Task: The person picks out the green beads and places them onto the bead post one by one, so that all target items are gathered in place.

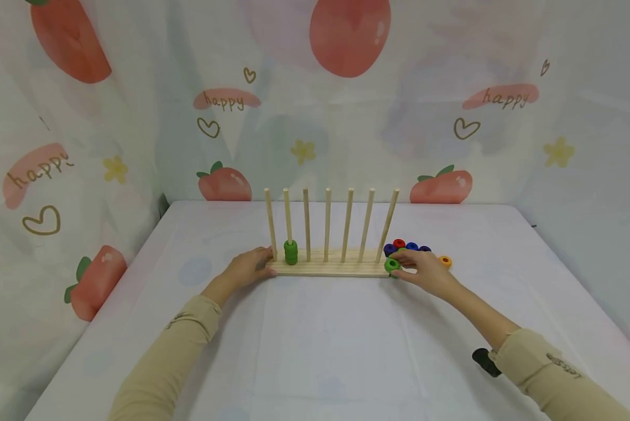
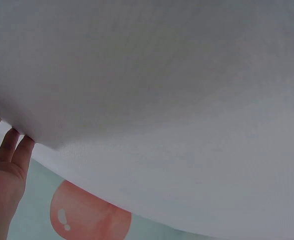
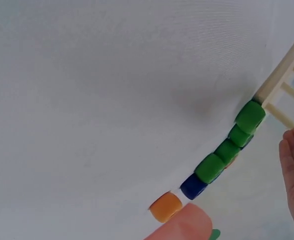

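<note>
A wooden peg rack with a row of several upright pegs stands on the white-covered table. My left hand grips its left end, thumb at the front corner; in the left wrist view the fingertips reach toward the base's edge. Green beads are stacked on the second peg from the left. Just off the rack's right end, my right hand pinches a green bead between thumb and fingers, its hole showing. That held bead is mostly cut off in the right wrist view.
Loose beads lie by the rack's right end: a red bead, a blue bead, an orange bead and several green beads. A dark object shows beside the right sleeve. Printed cloth walls enclose the table.
</note>
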Action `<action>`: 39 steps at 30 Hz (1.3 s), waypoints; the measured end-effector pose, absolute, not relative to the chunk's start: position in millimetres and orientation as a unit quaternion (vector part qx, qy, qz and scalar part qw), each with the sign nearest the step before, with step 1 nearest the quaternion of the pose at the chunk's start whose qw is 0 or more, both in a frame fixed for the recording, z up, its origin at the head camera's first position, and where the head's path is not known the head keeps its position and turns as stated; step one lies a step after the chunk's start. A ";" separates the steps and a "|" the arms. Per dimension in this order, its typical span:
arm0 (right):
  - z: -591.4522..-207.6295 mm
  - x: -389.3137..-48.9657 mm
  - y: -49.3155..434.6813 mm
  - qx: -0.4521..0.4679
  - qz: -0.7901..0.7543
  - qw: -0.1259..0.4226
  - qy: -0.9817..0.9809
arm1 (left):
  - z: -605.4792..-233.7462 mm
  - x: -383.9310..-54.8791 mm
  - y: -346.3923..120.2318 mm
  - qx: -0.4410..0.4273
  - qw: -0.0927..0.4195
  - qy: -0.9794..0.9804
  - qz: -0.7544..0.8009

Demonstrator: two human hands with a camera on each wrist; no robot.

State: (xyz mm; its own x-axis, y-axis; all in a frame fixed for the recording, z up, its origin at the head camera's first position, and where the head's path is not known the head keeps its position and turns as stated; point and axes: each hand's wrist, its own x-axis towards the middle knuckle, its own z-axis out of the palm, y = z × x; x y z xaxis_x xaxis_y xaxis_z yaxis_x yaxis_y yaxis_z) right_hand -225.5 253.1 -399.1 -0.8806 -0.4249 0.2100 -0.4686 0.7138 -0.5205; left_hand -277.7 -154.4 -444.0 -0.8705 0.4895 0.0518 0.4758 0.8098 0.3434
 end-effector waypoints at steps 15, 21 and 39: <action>-389.3 -231.4 224.8 0.267 0.311 0.056 -0.910 | -443.3 -279.6 -153.3 0.250 0.019 0.952 0.173; -385.2 -232.8 211.4 0.285 0.323 0.068 -0.900 | -443.5 -277.8 -153.4 0.250 0.029 0.953 0.169; -374.4 -234.9 180.5 0.312 0.360 0.048 -0.878 | -442.3 -277.7 -152.8 0.254 0.022 0.952 0.167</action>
